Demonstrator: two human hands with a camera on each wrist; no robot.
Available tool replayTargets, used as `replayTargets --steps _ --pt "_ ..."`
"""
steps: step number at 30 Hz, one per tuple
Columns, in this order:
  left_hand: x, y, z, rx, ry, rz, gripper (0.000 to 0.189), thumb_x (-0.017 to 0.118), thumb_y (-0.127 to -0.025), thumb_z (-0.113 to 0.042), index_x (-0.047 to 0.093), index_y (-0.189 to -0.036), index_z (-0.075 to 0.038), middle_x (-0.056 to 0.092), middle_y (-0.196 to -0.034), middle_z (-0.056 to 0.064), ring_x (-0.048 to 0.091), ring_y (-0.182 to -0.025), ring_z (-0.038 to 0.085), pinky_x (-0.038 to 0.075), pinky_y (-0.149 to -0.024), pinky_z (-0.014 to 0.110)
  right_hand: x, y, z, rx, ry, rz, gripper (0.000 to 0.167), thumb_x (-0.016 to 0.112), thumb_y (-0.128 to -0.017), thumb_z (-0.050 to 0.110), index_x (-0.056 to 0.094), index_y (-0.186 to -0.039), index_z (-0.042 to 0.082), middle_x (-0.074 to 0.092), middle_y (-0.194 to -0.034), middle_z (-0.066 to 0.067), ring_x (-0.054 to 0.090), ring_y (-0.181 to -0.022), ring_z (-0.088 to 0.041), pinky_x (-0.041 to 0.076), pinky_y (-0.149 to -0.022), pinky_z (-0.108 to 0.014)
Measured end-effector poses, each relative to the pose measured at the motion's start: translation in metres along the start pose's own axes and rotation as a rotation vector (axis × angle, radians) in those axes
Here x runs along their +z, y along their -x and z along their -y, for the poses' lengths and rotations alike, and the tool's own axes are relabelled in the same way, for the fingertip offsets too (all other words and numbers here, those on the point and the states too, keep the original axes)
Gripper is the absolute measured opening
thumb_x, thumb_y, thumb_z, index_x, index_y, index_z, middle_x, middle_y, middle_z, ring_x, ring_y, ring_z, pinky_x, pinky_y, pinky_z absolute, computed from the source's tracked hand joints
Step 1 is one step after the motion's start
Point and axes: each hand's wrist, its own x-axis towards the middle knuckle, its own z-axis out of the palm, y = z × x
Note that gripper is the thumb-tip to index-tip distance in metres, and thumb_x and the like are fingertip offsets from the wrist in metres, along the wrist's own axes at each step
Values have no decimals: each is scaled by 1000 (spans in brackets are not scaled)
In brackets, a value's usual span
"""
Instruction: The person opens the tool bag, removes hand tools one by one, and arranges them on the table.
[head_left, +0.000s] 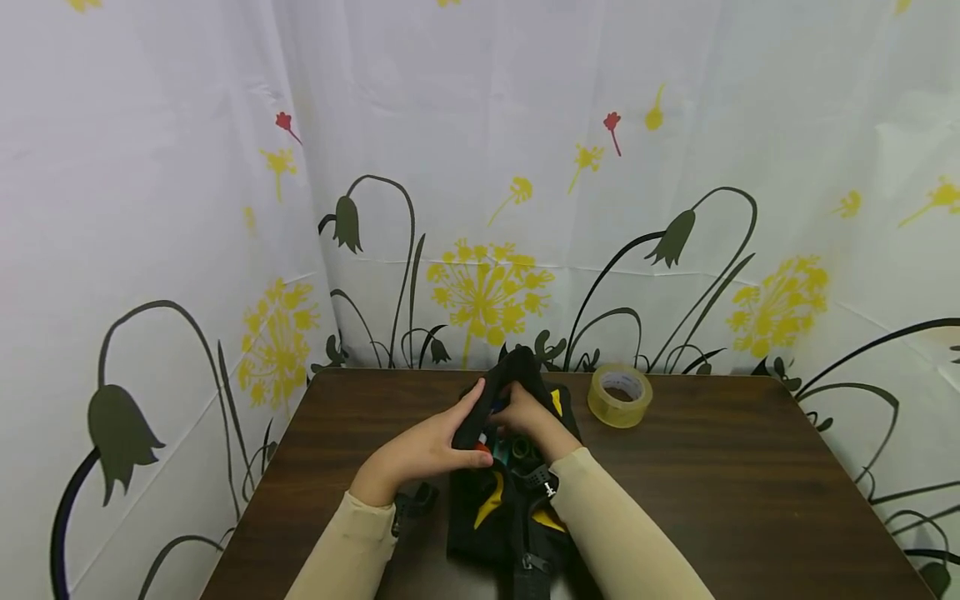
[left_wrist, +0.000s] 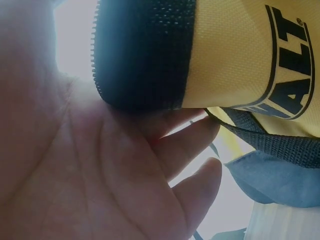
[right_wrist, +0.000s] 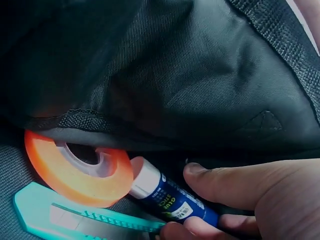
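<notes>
A black and yellow zippered tool bag [head_left: 480, 533] stands on the table with its mouth spread. My left hand [head_left: 420, 454] holds the bag's side edge between thumb and fingers. In the left wrist view, the fingers pass behind the zipper edge [left_wrist: 145, 55]. Reaching into the bag is my right hand [head_left: 528, 417]. There, its thumb and fingers lie on either side of a blue glue stick [right_wrist: 172, 200] with a white cap. An orange tape ring [right_wrist: 55, 170] and a teal utility knife [right_wrist: 37, 210] lie beside the glue stick.
A roll of clear yellowish tape [head_left: 620, 396] sits on the brown wooden table [head_left: 735, 467], right of the bag near the back edge. A flower-printed white curtain [head_left: 480, 125] hangs behind the table. A black strap [left_wrist: 280, 145] hangs along the bag's side.
</notes>
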Motion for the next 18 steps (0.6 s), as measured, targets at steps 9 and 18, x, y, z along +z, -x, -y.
replayTargets --steps 9,18 --pt "0 -2 -1 22 9 6 114 75 -99 -61 -5 -176 -36 1 -184 -6 21 -169 27 33 -132 59 1 -7 -1 -27 108 -36 70 92 -86 10 53 -142 -6 70 -122 -22 70 -86 -27 64 -82 -44" --pt "1 -1 -2 27 3 17 111 71 -101 -63 -6 -176 -35 1 -184 -5 20 -170 27 31 -133 58 3 -13 -8 -45 141 -55 84 92 -81 1 46 -150 -7 66 -134 -26 67 -100 -31 63 -85 -47"
